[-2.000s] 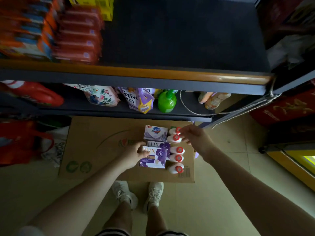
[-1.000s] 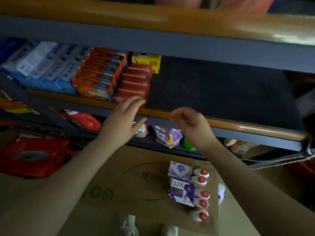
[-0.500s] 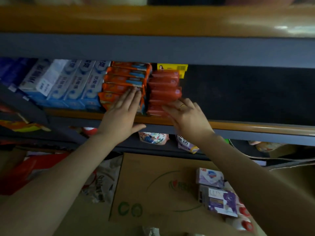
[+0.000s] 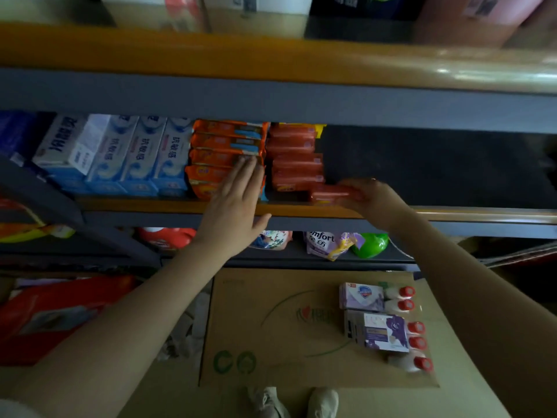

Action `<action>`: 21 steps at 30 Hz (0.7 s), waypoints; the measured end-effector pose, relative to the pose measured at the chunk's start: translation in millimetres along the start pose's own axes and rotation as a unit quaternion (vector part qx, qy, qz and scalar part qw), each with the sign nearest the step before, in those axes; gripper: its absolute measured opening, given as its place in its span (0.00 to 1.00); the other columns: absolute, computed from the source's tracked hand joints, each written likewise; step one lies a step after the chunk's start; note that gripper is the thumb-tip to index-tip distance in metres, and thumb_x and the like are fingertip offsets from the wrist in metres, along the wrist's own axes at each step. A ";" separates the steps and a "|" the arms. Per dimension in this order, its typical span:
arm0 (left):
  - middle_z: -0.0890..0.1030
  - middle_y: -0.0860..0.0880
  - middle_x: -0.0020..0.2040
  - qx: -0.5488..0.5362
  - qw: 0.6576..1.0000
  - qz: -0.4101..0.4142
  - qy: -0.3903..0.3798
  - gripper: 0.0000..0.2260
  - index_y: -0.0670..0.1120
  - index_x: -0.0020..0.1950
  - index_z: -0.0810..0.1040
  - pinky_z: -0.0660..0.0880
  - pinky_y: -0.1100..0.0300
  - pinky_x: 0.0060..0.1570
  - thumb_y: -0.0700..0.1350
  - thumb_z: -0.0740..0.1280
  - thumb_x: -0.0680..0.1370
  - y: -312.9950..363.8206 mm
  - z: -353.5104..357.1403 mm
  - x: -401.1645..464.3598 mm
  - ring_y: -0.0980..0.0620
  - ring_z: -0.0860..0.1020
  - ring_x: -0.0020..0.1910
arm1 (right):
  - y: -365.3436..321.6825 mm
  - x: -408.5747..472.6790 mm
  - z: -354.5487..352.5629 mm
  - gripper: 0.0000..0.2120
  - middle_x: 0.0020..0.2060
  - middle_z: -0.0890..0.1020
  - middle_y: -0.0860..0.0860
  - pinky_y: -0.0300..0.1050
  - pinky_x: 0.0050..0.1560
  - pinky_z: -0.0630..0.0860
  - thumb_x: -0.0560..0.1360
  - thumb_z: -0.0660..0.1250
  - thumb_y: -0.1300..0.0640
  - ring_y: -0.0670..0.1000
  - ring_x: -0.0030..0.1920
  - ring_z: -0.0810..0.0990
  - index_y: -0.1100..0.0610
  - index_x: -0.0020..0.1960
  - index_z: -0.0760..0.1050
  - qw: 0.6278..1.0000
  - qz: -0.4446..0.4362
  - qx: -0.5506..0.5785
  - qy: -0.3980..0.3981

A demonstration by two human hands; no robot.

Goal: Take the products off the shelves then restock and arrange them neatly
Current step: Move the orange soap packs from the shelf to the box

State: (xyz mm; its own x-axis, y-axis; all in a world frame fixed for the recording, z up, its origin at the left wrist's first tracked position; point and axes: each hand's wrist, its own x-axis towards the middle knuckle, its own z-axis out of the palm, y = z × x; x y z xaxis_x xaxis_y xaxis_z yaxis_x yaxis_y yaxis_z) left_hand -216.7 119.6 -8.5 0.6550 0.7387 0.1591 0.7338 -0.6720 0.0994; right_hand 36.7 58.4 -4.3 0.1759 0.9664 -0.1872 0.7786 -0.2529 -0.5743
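While the shelf (image 4: 301, 208) fills most of my view, its right half lies bare and dark, and stock is packed only on its left: white-and-blue boxes (image 4: 120, 155), then a stack of orange packs (image 4: 223, 146), then a stack of red packs (image 4: 294, 158). Down on the floor lies a flattened cardboard sheet (image 4: 271, 327) carrying purple soap boxes (image 4: 373, 315) and a row of red-capped bottles (image 4: 407, 327) just beside them. I judge the step in hand to be unloading, since goods already rest on the cardboard. Of my hands, the left hand (image 4: 232, 206) is flat with fingers straight, pressing the front of the orange stack. My right hand (image 4: 370, 196) curls around one red pack (image 4: 328, 193) at the shelf's front lip, drawn clear of its stack. Next, I think, that pack must come off the edge and go down beside the soaps, while my left palm keeps the orange stack from tipping.
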 end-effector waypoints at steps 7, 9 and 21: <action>0.64 0.46 0.72 -0.180 0.983 0.032 0.018 0.24 0.42 0.71 0.66 0.54 0.56 0.70 0.53 0.56 0.78 30.1 -1.9 -24.9 0.53 0.55 0.72 | -20.1 -15.0 -18.8 0.19 0.55 0.79 0.59 0.43 0.51 0.69 0.77 0.64 0.54 0.58 0.54 0.78 0.61 0.64 0.72 0.991 -0.062 -0.106 0.048; 0.65 0.50 0.71 -0.284 0.959 -0.010 0.009 0.26 0.44 0.72 0.64 0.64 0.60 0.65 0.55 0.60 0.77 46.3 -9.1 -25.9 0.56 0.61 0.69 | -29.0 -37.6 -20.3 0.16 0.47 0.79 0.53 0.38 0.46 0.68 0.77 0.63 0.54 0.50 0.47 0.78 0.61 0.61 0.74 0.994 -0.063 0.005 0.087; 0.77 0.59 0.54 -0.525 0.847 -0.075 0.032 0.18 0.62 0.56 0.68 0.74 0.68 0.51 0.52 0.70 0.69 138.2 -47.0 -46.1 0.59 0.77 0.53 | -19.0 -143.8 -21.1 0.17 0.52 0.77 0.56 0.46 0.54 0.78 0.72 0.61 0.58 0.53 0.51 0.79 0.59 0.60 0.72 0.827 0.072 0.541 -0.131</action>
State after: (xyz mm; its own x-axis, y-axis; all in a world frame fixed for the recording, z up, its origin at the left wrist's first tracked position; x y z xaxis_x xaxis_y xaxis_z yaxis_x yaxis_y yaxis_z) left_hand -153.9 -9.8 44.1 0.5337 0.8376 0.1168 0.2201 -0.2709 0.9371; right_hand 9.3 -74.9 50.4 -0.0265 0.9155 -0.4014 -0.2597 -0.3940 -0.8816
